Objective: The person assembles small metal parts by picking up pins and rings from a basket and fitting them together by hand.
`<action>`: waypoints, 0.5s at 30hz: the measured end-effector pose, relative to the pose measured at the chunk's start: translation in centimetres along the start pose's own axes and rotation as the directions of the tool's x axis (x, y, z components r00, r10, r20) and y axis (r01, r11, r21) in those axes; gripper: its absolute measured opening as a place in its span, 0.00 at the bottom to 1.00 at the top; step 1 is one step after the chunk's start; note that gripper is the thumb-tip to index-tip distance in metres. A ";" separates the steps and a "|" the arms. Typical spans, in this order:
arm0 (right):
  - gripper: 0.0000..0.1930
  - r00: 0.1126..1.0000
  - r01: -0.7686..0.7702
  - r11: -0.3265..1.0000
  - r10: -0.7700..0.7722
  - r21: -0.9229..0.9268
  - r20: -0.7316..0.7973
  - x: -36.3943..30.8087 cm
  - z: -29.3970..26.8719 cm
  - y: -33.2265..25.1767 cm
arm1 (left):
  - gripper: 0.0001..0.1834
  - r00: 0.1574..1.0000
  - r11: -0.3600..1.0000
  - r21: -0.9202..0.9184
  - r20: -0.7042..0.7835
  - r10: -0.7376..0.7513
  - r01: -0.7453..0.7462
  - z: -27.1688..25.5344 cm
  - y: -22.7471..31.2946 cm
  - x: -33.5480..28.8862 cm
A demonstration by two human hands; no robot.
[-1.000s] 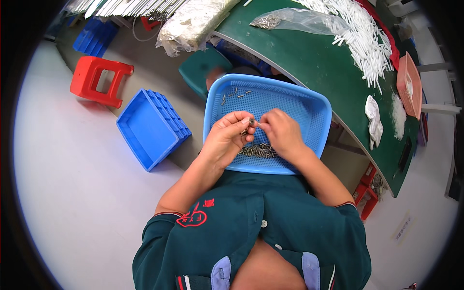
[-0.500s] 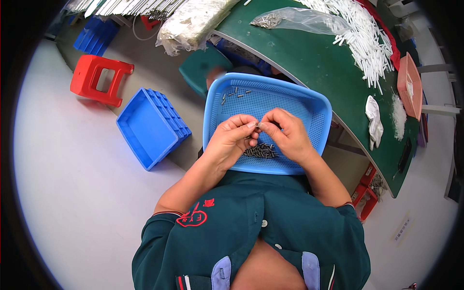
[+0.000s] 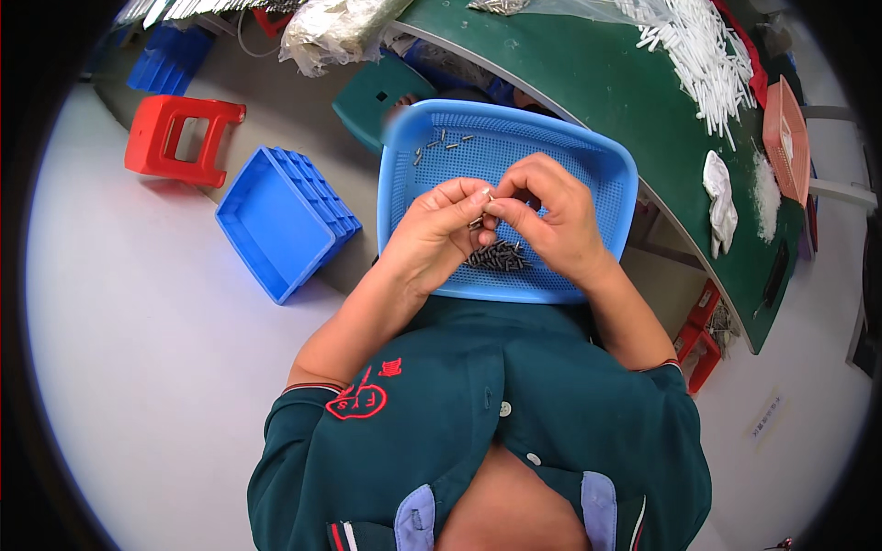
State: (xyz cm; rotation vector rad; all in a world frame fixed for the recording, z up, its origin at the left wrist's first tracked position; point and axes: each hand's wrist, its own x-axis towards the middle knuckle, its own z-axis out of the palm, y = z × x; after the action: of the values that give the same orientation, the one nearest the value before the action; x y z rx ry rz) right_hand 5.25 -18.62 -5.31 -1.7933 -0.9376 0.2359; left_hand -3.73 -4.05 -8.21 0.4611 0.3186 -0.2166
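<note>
Both hands meet above a blue perforated plastic basket (image 3: 390, 207) on my lap. My left hand (image 3: 439, 225) is closed, with small metal pins (image 3: 476, 222) in its curled fingers. My right hand (image 3: 560, 220) pinches, thumb against forefinger, at a tiny light-coloured piece beside the left fingertips; its exact shape is too small to make out. Below the hands lies a pile of short dark metal pins (image 3: 499, 258), partly hidden by my left fingers. Several loose pins (image 3: 445, 140) are scattered at the basket's far left.
A green table (image 3: 542, 55) curves round the far right, bearing many white sticks (image 3: 703, 73), a white glove (image 3: 720, 204) and a pink basket (image 3: 785, 138). To the left stand stacked blue crates (image 3: 276, 230) and a red stool (image 3: 179, 142). A green stool (image 3: 367, 96) stands beyond the basket.
The view has shifted, so the basket and table sit slightly higher in it. My hands stay together over the basket, and the right fingers have altered their pinch a little.
</note>
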 end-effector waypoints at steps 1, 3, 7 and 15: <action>0.06 1.000 -0.005 1.000 0.005 0.001 -0.001 0.0 0.0 0.0 | 0.07 1.000 1.000 0.023 0.000 0.010 -0.010 -0.1 0.1 0.0; 0.07 1.000 0.002 1.000 -0.002 -0.017 0.005 0.0 0.1 0.0 | 0.08 1.000 1.000 0.001 0.022 0.012 -0.012 -0.5 0.1 0.1; 0.06 0.998 0.066 0.996 -0.066 -0.067 0.009 0.3 0.1 0.2 | 0.08 0.999 0.999 0.034 0.012 0.036 -0.037 -0.3 0.4 0.0; 0.05 0.991 0.100 0.964 -0.075 -0.245 0.109 -0.6 0.8 2.2 | 0.08 0.977 0.979 0.038 -0.058 0.203 -0.201 -0.7 1.7 -0.2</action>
State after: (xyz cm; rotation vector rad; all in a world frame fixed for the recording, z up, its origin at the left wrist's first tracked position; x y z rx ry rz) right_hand 5.44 -18.78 -7.73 -1.9788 -1.1572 0.1557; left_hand -3.65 -2.21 -8.03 0.5289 0.3263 -0.0092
